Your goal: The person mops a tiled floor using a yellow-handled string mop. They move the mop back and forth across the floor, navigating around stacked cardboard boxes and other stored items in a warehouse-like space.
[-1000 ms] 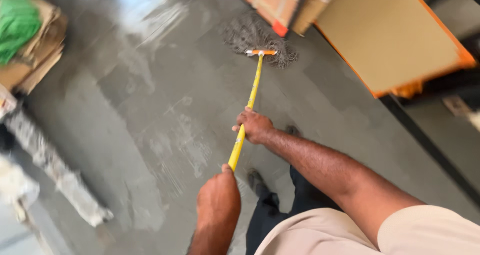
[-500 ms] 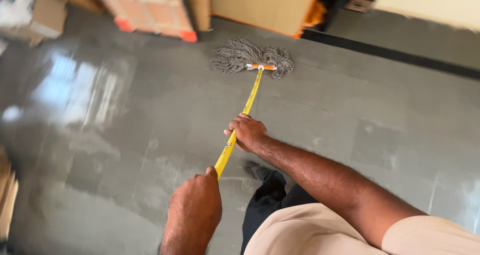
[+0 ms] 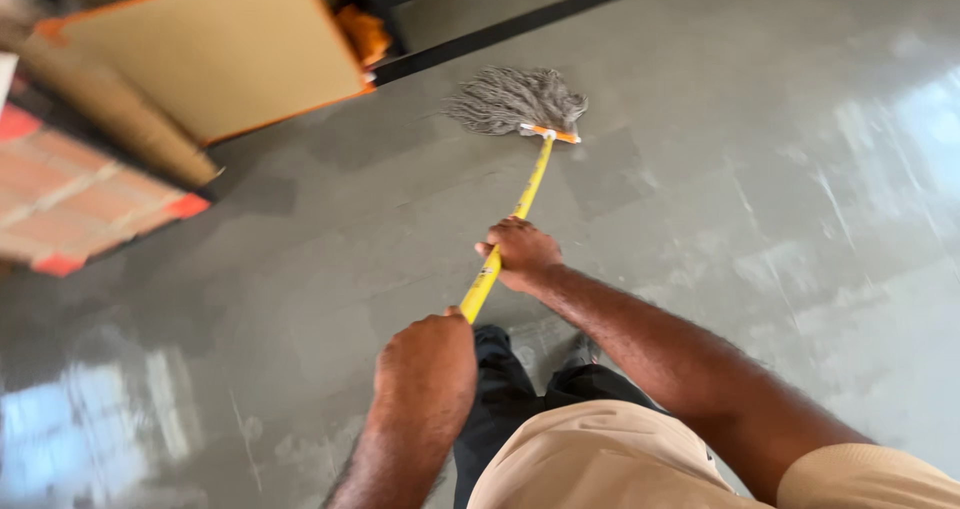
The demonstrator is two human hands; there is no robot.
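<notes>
A mop with a yellow handle (image 3: 520, 204) and a grey string head (image 3: 512, 99) rests on the wet grey floor (image 3: 760, 199) ahead of me. My right hand (image 3: 520, 251) grips the handle partway down. My left hand (image 3: 425, 364) is closed around the handle's near end, close to my body. The mop head lies spread on the floor near a dark strip along the floor.
A large tan board with orange edges (image 3: 215, 54) leans at the upper left. Beside it lies a red-and-white checked panel (image 3: 70, 194) and a cardboard tube (image 3: 120, 119). The dark strip (image 3: 520, 24) runs across the top. Bright reflections show on the wet floor.
The view has swung, so the boards now sit at the upper left. The mop head has shifted across the floor; both hands keep their grip on the handle.
</notes>
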